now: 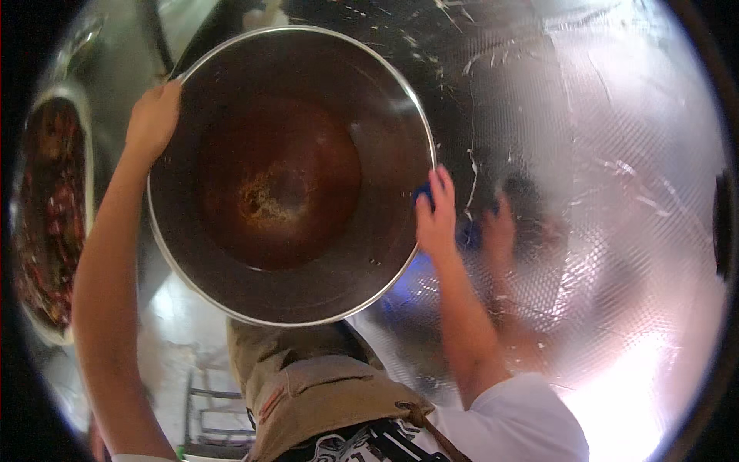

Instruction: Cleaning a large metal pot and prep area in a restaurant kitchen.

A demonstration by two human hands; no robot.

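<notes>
A large round metal pot (pixel 392 133) takes up the middle of the view, its mouth facing me. Brownish liquid (pixel 288 127) lies in the bottom, with a patch of yellowish foam or residue (pixel 271 202). At the upper left, my left hand (pixel 155 118) grips the pot's edge. My right hand (pixel 437 216) is at the right rim, pressing a small blue pad or cloth (pixel 421 193) against the inner side. The fingers hide most of that blue piece, so its kind is unclear.
A shiny, foil-like metal surface (pixel 519 115) stands close on the right and reflects my arm. On the left lies an oblong container (pixel 88 156) of dark reddish pieces (pixel 52 202). A dark metal rack (pixel 216 413) is low at the left, beside my brown apron (pixel 329 392).
</notes>
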